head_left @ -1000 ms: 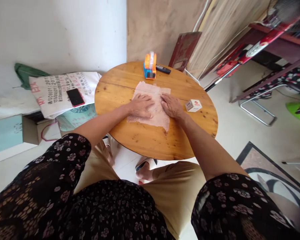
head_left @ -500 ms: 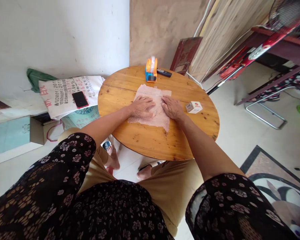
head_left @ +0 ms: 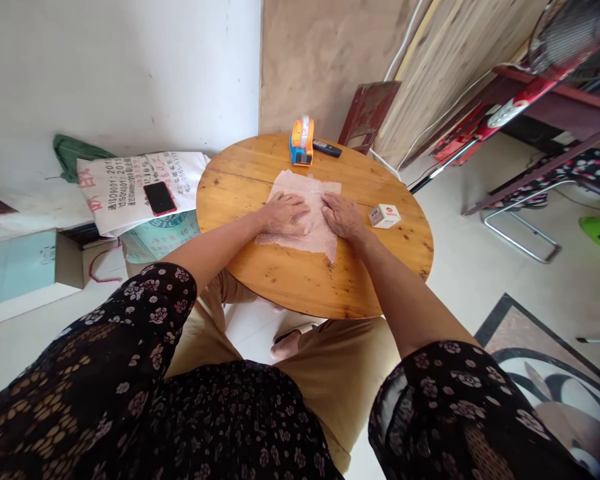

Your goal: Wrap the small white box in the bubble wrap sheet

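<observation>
A pinkish, see-through sheet that looks like bubble wrap (head_left: 300,185) lies spread on the round wooden table (head_left: 260,280). My left hand (head_left: 286,213) rests flat on its left half, fingers stretched toward the middle. On the right edge of the sheet lies my right hand (head_left: 344,215), palm down with the fingers extended. Neither hand grips anything. A small white box (head_left: 385,215) sits to the right of my right hand. Beyond the sheet stands an orange and blue tape dispenser (head_left: 301,141) with a roll of tape.
Behind the dispenser lies a dark remote control (head_left: 327,148). Left of the table, a phone (head_left: 160,199) rests on printed white sacks (head_left: 187,173). A dark red folding chair (head_left: 367,117) leans near the wall. To the right stand a desk (head_left: 555,123) and a fan (head_left: 570,40).
Both hands stay flat on the sheet, with hardly any movement. My left foot has drawn back under the table edge, and the camera view has shifted slightly.
</observation>
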The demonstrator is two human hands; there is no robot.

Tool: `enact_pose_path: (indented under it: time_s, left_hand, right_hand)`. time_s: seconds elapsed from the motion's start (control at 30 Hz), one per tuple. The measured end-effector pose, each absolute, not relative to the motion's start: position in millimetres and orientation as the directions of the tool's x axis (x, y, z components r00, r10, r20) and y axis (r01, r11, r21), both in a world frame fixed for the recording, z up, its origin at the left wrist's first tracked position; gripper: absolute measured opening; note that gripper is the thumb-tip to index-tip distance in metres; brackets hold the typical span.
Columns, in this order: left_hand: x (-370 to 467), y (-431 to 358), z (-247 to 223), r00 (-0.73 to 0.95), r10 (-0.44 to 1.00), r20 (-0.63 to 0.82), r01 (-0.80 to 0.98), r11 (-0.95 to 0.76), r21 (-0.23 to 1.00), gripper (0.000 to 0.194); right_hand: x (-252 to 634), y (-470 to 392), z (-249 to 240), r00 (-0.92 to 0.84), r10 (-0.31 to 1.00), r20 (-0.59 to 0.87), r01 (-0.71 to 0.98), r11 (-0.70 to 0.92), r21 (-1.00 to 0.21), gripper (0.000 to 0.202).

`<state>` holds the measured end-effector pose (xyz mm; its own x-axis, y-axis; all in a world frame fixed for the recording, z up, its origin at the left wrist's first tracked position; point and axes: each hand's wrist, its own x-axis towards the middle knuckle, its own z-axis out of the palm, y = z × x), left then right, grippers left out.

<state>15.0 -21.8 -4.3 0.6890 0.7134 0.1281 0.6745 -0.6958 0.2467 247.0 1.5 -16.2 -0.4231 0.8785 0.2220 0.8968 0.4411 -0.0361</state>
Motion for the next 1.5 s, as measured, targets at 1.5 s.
enact_pose_path:
  time_s: [1.5]
  left_hand:
    - [13.9, -84.4, 0.9, 0.658, 0.748, 0.080, 0.707, -0.652, 0.273, 0.062]
  right_hand:
    - [252.5, -20.4, -9.1, -0.259, 0.931, 0.258, 0.923, 0.317, -0.216, 0.045]
